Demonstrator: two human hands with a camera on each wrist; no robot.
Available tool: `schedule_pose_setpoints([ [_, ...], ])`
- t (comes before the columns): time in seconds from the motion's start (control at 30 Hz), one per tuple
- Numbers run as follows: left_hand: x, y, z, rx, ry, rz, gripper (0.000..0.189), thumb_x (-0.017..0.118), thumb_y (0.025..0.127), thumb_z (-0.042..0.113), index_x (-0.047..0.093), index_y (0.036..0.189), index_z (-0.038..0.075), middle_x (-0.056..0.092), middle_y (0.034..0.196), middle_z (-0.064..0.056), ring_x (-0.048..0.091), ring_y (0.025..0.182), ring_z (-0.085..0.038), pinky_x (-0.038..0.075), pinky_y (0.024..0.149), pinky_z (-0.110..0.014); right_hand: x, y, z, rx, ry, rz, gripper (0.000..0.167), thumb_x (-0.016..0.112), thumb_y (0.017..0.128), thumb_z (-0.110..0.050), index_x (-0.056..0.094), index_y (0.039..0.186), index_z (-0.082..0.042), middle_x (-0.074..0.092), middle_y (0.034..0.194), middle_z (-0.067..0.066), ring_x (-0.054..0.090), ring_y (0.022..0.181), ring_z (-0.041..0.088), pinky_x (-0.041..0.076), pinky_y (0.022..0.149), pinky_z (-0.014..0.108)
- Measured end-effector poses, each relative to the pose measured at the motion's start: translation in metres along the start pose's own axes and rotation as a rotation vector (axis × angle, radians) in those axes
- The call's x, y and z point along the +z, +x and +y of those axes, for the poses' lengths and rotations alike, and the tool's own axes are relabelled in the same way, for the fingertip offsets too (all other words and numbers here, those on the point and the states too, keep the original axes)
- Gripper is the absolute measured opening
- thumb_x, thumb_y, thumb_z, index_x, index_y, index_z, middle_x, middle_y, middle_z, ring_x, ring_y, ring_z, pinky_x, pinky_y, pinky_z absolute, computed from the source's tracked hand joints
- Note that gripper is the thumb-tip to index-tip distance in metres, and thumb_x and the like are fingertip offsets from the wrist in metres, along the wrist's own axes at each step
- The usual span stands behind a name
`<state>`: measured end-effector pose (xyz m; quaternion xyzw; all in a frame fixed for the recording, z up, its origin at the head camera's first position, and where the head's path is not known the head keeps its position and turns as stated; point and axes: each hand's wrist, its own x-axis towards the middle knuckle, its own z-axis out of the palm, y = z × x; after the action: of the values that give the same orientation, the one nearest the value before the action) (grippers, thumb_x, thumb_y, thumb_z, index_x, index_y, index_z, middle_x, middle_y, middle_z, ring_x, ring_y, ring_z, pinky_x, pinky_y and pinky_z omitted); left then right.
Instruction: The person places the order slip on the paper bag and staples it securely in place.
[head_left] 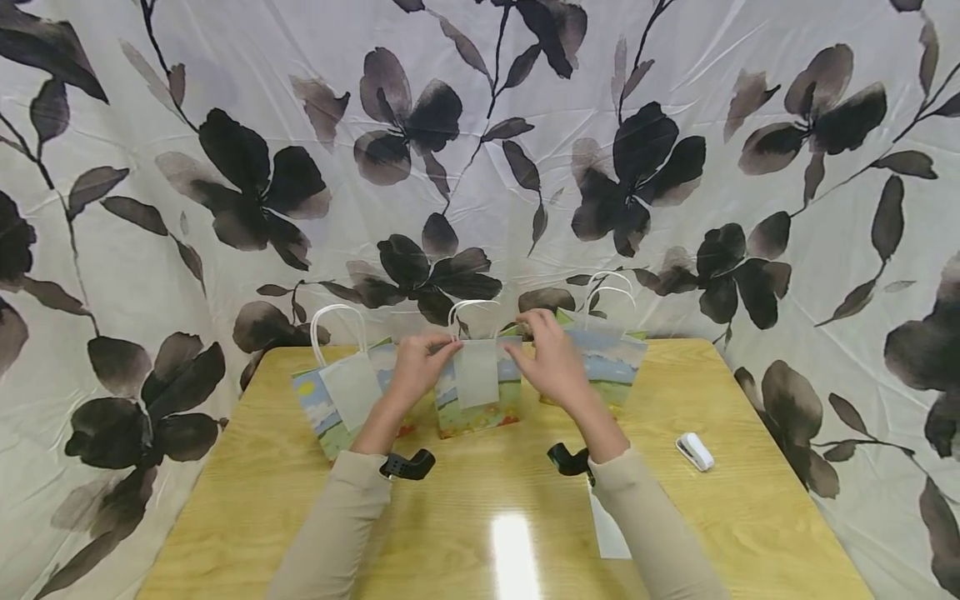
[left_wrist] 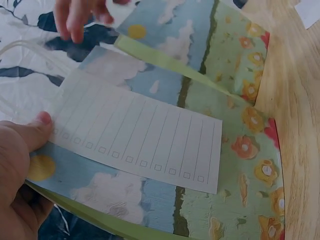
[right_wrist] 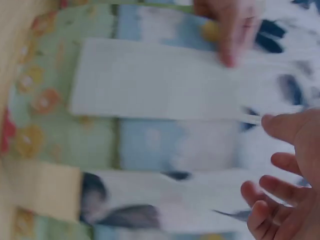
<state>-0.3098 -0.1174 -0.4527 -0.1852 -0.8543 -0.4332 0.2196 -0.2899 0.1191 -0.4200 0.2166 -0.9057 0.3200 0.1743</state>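
**Left hand [head_left: 417, 364] pinching, right hand [head_left: 553, 360] loose**

We see the left hand grasping the top edge of the middle upright paper bag, printed with blue sky, clouds and flowers [head_left: 480, 421]. Its thumb sits in front, at the upper left corner of a white rectangular paper sheet with ruled lines and checkboxes [head_left: 477, 373]; its fingers go behind the bag. From that grip the sheet hangs down the bag's front, to the right of and below the thumb. The right hand is near the upper right corner, fingers loosely bent and grasping nothing; we cannot tell whether its thumb touches the bag's white twisted handle [head_left: 474, 303].

Similar printed bags stand to the left [head_left: 322, 417] and right [head_left: 611, 367]. On the yellow wooden table [head_left: 450, 533] we also find a small white stapler-like device [head_left: 695, 451], well apart from both hands.
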Motion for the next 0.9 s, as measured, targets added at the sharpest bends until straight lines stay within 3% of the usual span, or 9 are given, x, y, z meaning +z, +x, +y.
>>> schedule_pose_setpoints([
  [0.17,-0.001,0.001,0.001,-0.015,-0.006,-0.023,0.015,0.074,0.088,0.015,0.078,0.09,0.001,0.073,0.089,-0.01,0.068,0.078,-0.023,0.054,0.068,-0.038,-0.049,-0.03,-0.002,-0.133,-0.037,0.135,0.018,0.073,0.089,-0.015,0.067,0.105,-0.01,0.063,0.102,0.004,0.057,0.07,0.017,0.044,0.055,0.031],
  [0.33,-0.003,0.001,0.0,-0.007,0.017,0.013,0.015,0.073,0.088,0.015,0.078,0.092,0.002,0.074,0.088,-0.01,0.069,0.077,-0.023,0.052,0.064,-0.038,-0.089,-0.062,0.019,-0.201,-0.114,0.235,0.008,0.073,0.086,-0.008,0.072,0.093,-0.011,0.066,0.083,-0.002,0.05,0.057,0.008,0.038,0.048,0.027],
  [0.47,-0.003,0.0,-0.002,0.0,0.014,0.011,0.015,0.072,0.089,0.017,0.078,0.092,0.003,0.074,0.087,-0.009,0.067,0.074,-0.02,0.049,0.061,-0.035,-0.108,-0.088,0.054,-0.131,-0.214,0.291,0.007,0.074,0.085,-0.006,0.072,0.09,-0.01,0.064,0.075,-0.001,0.049,0.054,0.008,0.037,0.046,0.028],
  [0.57,-0.002,-0.003,-0.004,-0.001,0.001,0.013,0.015,0.072,0.089,0.017,0.079,0.091,0.004,0.074,0.086,-0.008,0.066,0.071,-0.018,0.048,0.061,-0.033,-0.115,-0.109,0.081,-0.024,-0.25,0.284,0.006,0.072,0.085,-0.004,0.072,0.09,-0.008,0.065,0.077,0.003,0.051,0.055,0.012,0.038,0.047,0.031],
  [0.7,0.0,-0.006,-0.006,0.016,-0.013,0.026,0.013,0.073,0.089,0.016,0.079,0.09,0.004,0.074,0.084,-0.007,0.063,0.067,-0.016,0.047,0.06,-0.033,-0.118,-0.137,0.116,0.142,-0.278,0.198,0.007,0.068,0.088,-0.005,0.071,0.095,-0.006,0.068,0.088,0.009,0.057,0.063,0.02,0.043,0.051,0.036],
  [0.9,0.003,-0.005,-0.005,0.029,-0.035,0.048,0.012,0.074,0.088,0.015,0.079,0.09,0.004,0.074,0.085,-0.008,0.066,0.067,-0.017,0.049,0.06,-0.034,-0.112,-0.166,0.159,0.326,-0.231,0.085,0.017,0.064,0.093,-0.013,0.069,0.105,-0.001,0.068,0.102,0.017,0.063,0.081,0.034,0.05,0.064,0.051],
])
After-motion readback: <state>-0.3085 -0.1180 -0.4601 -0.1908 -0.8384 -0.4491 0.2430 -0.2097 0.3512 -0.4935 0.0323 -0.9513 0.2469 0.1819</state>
